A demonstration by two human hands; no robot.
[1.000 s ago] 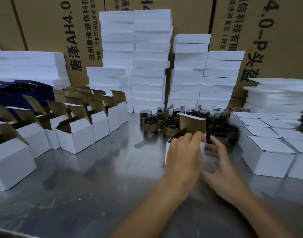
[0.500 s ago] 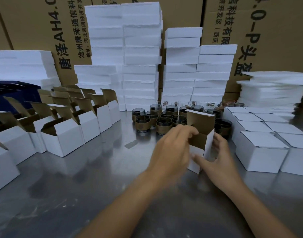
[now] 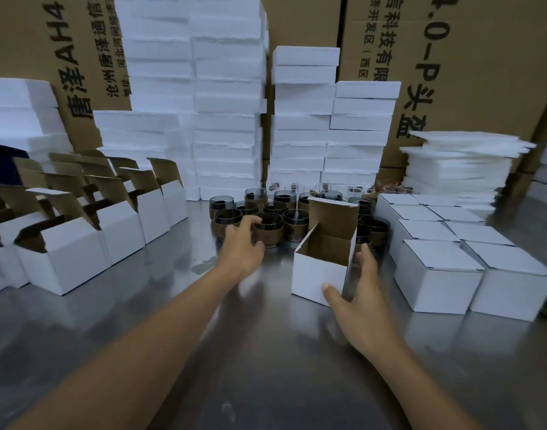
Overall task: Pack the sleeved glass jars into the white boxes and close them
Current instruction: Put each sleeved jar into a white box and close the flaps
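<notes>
my left hand [image 3: 239, 246] is at the near edge of the jar cluster [image 3: 297, 212], its fingers [image 3: 248, 221] curled round one sleeved jar [image 3: 270, 232], thumb low on the brown sleeve. the jars stand touching each other, so a crooked lift could clip a neighbour and topple it, glass on steel. if i hold only the sleeve, the glass may slip down out of it. my right hand [image 3: 367, 293] is spread wide, thumb on the front face of the open white box [image 3: 317, 271] and fingers flat along its right side. the box looks light and the bench [image 3: 266, 352] is slick polished metal, so it could skate away when the jar goes in. the upright lid flap [image 3: 332, 214] could catch the jar's rim. to my left stand rows of open boxes [image 3: 76, 252], to my right closed boxes [image 3: 436, 274]; behind them, white foam stacks [image 3: 225, 103] against printed brown cartons [image 3: 483, 72]
</notes>
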